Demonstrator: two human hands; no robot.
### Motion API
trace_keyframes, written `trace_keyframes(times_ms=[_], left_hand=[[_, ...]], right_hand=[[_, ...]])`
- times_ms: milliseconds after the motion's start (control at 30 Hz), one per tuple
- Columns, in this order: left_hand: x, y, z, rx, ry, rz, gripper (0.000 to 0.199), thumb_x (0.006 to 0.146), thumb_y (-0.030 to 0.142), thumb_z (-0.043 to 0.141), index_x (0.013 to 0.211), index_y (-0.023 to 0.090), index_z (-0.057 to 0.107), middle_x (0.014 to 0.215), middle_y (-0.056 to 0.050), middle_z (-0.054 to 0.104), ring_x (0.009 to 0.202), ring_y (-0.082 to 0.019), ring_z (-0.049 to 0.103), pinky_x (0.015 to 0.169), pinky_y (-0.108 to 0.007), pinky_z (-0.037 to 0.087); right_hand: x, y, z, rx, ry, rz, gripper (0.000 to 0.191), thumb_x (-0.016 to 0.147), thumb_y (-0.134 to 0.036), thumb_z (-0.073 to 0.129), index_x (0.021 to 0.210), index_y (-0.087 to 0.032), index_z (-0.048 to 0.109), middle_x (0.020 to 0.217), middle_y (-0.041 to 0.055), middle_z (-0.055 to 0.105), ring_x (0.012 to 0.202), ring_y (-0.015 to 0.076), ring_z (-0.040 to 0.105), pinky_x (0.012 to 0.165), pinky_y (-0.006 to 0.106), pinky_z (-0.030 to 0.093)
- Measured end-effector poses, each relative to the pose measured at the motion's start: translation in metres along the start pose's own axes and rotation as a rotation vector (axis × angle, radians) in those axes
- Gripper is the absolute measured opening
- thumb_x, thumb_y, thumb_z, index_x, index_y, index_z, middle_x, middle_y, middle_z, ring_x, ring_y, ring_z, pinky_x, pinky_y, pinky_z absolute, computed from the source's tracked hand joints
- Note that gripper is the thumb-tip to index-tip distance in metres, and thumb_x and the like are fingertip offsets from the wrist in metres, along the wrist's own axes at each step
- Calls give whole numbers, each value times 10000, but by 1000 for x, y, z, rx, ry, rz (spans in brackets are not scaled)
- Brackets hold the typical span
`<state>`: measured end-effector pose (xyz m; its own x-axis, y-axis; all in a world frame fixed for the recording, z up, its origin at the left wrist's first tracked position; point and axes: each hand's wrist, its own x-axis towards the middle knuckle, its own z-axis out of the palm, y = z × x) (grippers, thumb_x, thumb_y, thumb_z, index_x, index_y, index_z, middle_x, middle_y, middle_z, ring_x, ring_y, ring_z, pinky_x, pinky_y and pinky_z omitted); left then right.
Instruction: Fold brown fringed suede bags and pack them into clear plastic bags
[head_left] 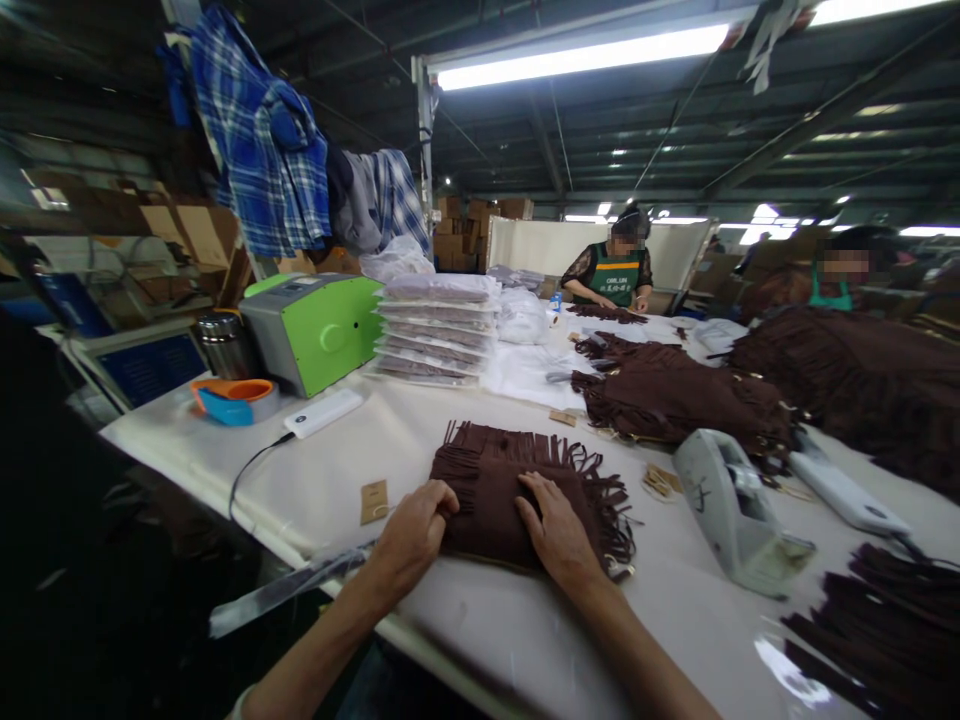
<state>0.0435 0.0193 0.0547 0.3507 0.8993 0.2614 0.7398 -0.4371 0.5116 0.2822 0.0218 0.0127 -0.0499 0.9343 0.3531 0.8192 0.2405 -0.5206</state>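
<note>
A dark brown fringed piece (pixel 495 505), which looks like a bag, lies flat on the white table (pixel 300 500) in front of me. At its left edge my left hand (pixel 420 525) has its fingers curled and pressed together by the fringe strands; what they pinch is too small to make out. My right hand (pixel 559 530) rests on the middle of the brown piece with its fingers spread. Strips of fringe fan out along the far and right edges. A small brown tag (pixel 373 502) lies left of my left hand.
Behind stand a green machine (pixel 330 335) and a stack of bagged items (pixel 435 335). A tape dispenser (pixel 739 515) and fringed pieces (pixel 675 395) are at right. Clear plastic (pixel 277 595) hangs over the near edge. Two people work farther back.
</note>
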Motion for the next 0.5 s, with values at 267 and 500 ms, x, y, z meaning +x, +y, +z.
trace_keyframes(times_ms=[267,500], left_hand=[[10,7,8,-56,-16,19,324,696,15,365,896,201,539,883,-32,607,858,-194,549,807,-338,424],[-4,-8,-11,-121,85,238,364,749,32,402,1030,213,546,1098,-55,574,1065,-205,522,949,-368,414]], right_hand=[[1,5,5,6,22,-25,394,946,-341,440,1260,-144,575,1339,132,574,1292,269,473,1126,487,329],[0,6,7,45,74,-39,368,931,-329,471,1232,-161,599,1306,125,601,1267,268,501,1118,486,344]])
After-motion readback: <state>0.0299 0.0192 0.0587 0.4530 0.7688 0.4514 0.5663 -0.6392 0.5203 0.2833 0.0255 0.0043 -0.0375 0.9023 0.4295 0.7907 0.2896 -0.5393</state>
